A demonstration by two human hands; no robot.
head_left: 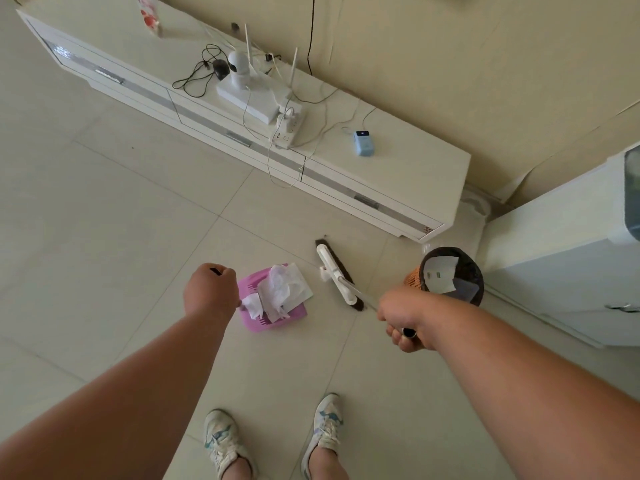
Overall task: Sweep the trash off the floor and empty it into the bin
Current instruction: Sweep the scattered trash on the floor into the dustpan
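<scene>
A pink dustpan (296, 315) rests on the tiled floor, loaded with crumpled white paper and tissue (282, 289). My left hand (209, 289) is closed around the dustpan's handle, which is mostly hidden under the fist. To the right, a white broom head with dark bristles (334, 273) lies on the floor, clear of the pan. My right hand (403, 320) grips the top of the broom's handle. An orange mesh bin with a dark liner (450, 275) stands just beyond my right hand, with paper inside it.
A long white low cabinet (398, 174) runs along the wall, carrying a router, a camera, a power strip, cables and a small blue device (362, 143). A white cabinet (571, 258) stands right of the bin. My two sneakers (325, 427) are at the bottom.
</scene>
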